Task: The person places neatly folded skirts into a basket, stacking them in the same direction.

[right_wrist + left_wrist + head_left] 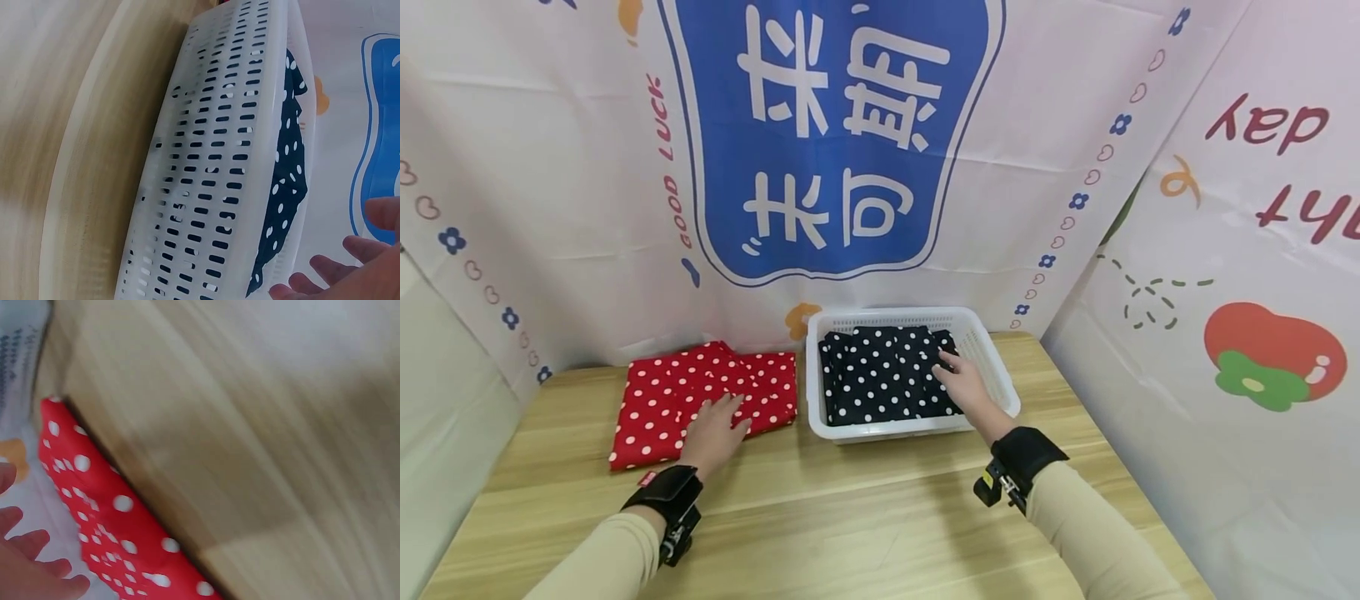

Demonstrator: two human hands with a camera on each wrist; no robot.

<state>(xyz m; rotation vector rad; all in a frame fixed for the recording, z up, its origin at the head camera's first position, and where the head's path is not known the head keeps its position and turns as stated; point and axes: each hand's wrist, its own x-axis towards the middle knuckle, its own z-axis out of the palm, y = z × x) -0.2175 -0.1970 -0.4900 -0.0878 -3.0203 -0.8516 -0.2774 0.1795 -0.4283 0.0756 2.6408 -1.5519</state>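
A folded red cloth with white dots (655, 408) lies on the left of the table. My left hand (715, 435) is over its near side with fingers spread, and in the left wrist view the fingers (31, 544) appear beside the red cloth, gripping nothing. To the right, a folded black cloth with white dots (880, 375) lies inside a white plastic basket (1000, 387). Above the basket's right part is my right hand (964, 387), its fingertips over the black cloth. The right wrist view shows those fingers (331, 272) loosely extended, holding nothing.
The basket has slotted side walls (206, 156) and stands near the back edge of the wooden table (850, 517). Printed hangings form a back wall (587, 250) and a right wall (1195, 467) around the table. Each wrist carries a black strap with a small camera.
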